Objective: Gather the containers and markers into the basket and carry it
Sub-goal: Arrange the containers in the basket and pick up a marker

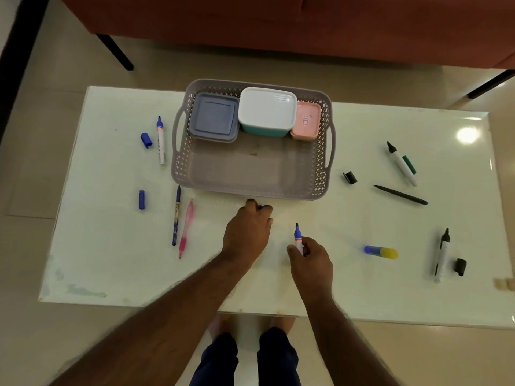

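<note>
While the right hand (310, 259) pinches an uncapped blue-tipped white marker (298, 238) upright above the white glass-topped table (362, 296), the left hand (248, 231) lies knuckles-up with fingers curled just before the near rim of the grey perforated plastic basket (250, 185); whether it holds anything cannot be told

Basket contents, along the far wall: square grey-blue lidded container (214, 118) at left; white-lidded teal container (267, 111) in the middle; small pink container (305, 121) at right

Table, left of basket: uncapped blue marker with white barrel (160, 140), loose blue cap (146, 140) beside it, second blue cap (141, 200), dark blue pen (176, 215), pink pen (186, 228) next to it

Table, right of basket: loose black cap (350, 177), green-and-white marker (402, 163), thin black pen (400, 195), blue-and-yellow glue stick (381, 252), black marker with white barrel (442, 254), another black cap (460, 266) near it
</note>
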